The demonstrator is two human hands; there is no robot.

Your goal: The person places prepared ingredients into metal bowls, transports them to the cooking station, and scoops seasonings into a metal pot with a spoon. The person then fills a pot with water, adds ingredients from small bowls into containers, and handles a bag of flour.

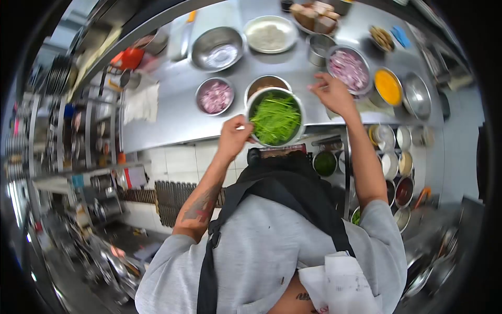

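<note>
while my left hand [238, 133] grips a round, pale-rimmed metal bowl [301, 125], it asks for a level hold

it overlaps the tabletop's [175, 99] near edge, partly hiding a round metal bowl of brown contents [254, 85]; whether it rests there i cannot tell. my right hand [333, 93], loosely parted with nothing visible in it, is just beside a round metal bowl of pinkish-purple chopped onion [362, 91]. i judge the held bowl stiff and fairly light, slippery if wet. its long, thin, bright-green cut leaves [274, 120] look soft and easily bruised, so opposite sides of the rim suit best.
</note>
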